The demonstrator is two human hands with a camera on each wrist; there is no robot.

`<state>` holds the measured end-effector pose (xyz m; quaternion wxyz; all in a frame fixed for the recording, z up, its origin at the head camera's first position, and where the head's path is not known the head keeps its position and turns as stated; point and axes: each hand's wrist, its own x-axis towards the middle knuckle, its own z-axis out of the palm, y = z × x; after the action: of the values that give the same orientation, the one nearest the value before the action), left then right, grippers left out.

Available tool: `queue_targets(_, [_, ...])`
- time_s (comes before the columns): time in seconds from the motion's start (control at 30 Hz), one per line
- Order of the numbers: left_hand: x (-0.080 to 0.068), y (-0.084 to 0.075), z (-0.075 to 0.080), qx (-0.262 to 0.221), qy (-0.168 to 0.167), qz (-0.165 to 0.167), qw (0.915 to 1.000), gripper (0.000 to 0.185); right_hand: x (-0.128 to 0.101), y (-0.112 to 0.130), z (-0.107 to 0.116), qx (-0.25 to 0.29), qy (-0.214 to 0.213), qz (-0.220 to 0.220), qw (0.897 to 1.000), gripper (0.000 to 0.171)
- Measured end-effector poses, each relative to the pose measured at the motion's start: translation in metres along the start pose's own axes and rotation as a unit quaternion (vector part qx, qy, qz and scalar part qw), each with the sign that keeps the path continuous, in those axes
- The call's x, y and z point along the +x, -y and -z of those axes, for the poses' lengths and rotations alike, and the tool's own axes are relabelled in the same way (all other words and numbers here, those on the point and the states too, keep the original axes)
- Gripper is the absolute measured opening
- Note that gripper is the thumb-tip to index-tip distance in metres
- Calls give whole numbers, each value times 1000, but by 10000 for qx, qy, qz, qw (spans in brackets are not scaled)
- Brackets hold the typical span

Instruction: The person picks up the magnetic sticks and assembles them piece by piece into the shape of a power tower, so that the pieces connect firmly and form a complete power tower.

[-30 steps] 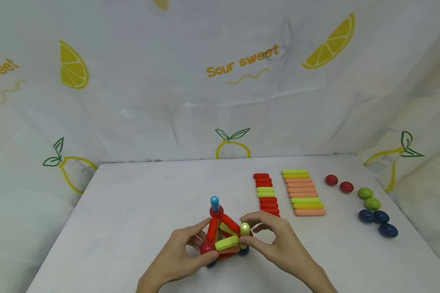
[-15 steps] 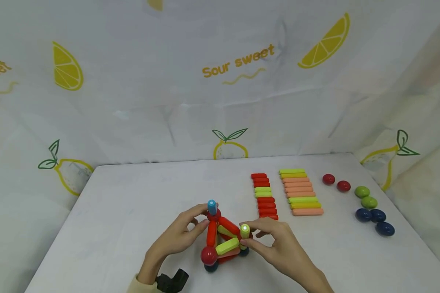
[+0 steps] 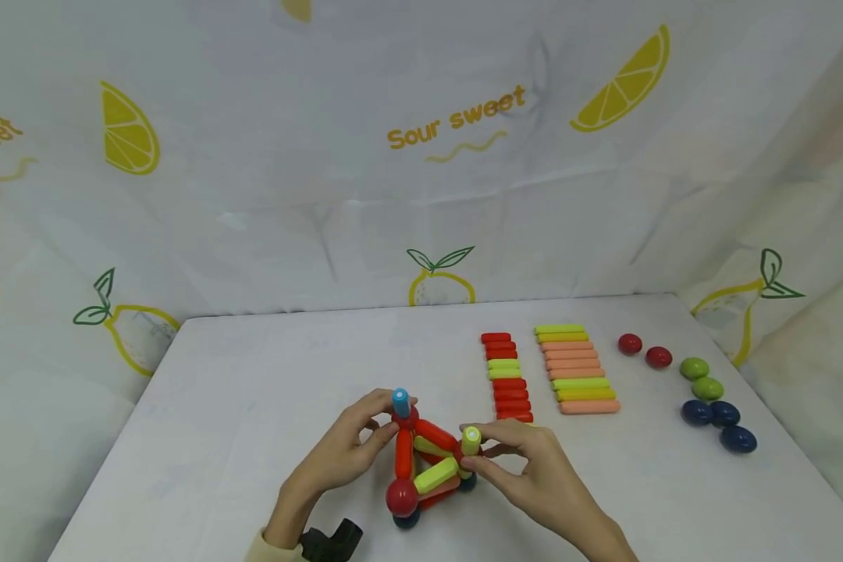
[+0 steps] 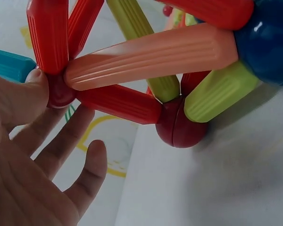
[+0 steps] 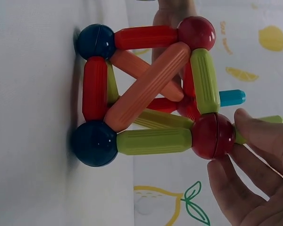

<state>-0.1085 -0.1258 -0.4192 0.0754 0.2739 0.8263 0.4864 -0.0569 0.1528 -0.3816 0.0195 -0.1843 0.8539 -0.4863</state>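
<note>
- The magnetic-looking frame (image 3: 403,453) of rods and balls stands on the surface (image 3: 267,359), dark blue balls (image 5: 94,143) at its foot and red ones on top.
- At the frame's far top corner, I see the left hand (image 3: 351,445) with its grip closed, thumb and finger pinching the far red ball (image 4: 60,92) just under a blue rod (image 3: 401,402) that sticks up.
- At the frame's right top corner, the right hand (image 3: 530,464) pinches an upright yellow-green rod (image 3: 471,442) near its base, thumb and forefinger clamped on it.
- At the frame's near corner, the near red ball (image 3: 402,497) sits untouched above a dark blue one.
- A peach rod (image 5: 148,87) slants across one side of the frame.
- Beyond the frame and to its right lie short red and green rods (image 3: 509,384), then longer rods (image 3: 572,364) in peach, yellow and green.
- Farthest right of the frame are loose balls (image 3: 738,439): red, green and dark blue.
</note>
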Motion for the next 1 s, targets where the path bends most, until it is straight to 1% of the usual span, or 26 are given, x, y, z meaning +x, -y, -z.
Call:
queue_targets(0.1, [-4, 2, 1, -25, 16, -76, 10000, 35, 1, -4, 4, -85, 119, 195, 9997, 45])
queue_targets(0.17, [-7, 4, 2, 24, -52, -160, 9999, 35, 2, -11, 9, -176, 122, 262, 9994, 47])
queue_targets(0.23, [-11, 4, 2, 119, -218, -212, 9995, 33, 4, -20, 14, -401, 1, 192, 9990, 45])
queue_targets(0.3, [-15, 3, 2, 206, -459, -191, 9985, 35, 7, -30, 18, -827, -203, 27, 9964, 38])
queue_targets(0.37, [-19, 2, 0, 310, -746, -92, 9967, 39, 11, -40, 20, -1418, -337, -197, 9891, 31])
queue_targets(0.43, [-22, 1, -1, 391, -1037, 39, 9938, 42, 13, -49, 20, -2048, -341, -404, 9774, 28])
queue_targets(0.5, [-26, -1, -2, 469, -1302, 124, 9903, 42, 15, -56, 18, -2492, -272, -587, 9663, 28])
queue_targets(0.53, [-28, -2, -3, 495, -1410, 117, 9887, 41, 15, -59, 17, -2641, -235, -674, 9619, 28])
queue_targets(0.6, [-31, -3, -4, 523, -1568, 97, 9862, 37, 16, -63, 15, -2795, -185, -791, 9567, 30])
queue_targets(0.67, [-34, -5, -4, 495, -1623, 51, 9855, 33, 17, -64, 13, -2885, -163, -868, 9534, 30])
queue_targets(0.83, [-37, -13, -9, 273, -1505, 113, 9882, 27, 20, -66, 8, -3045, 20, -1115, 9460, 29])
queue_targets(0.93, [-37, -17, -14, 186, -1431, 52, 9895, 26, 21, -65, 5, -2978, 160, -1333, 9452, 31])
queue_targets(0.97, [-36, -19, -16, 168, -1423, 6, 9897, 26, 21, -64, 4, -2903, 168, -1395, 9465, 32])
queue_targets(1.0, [-36, -20, -18, 181, -1434, -40, 9895, 26, 21, -62, 3, -2755, 125, -1409, 9508, 33])
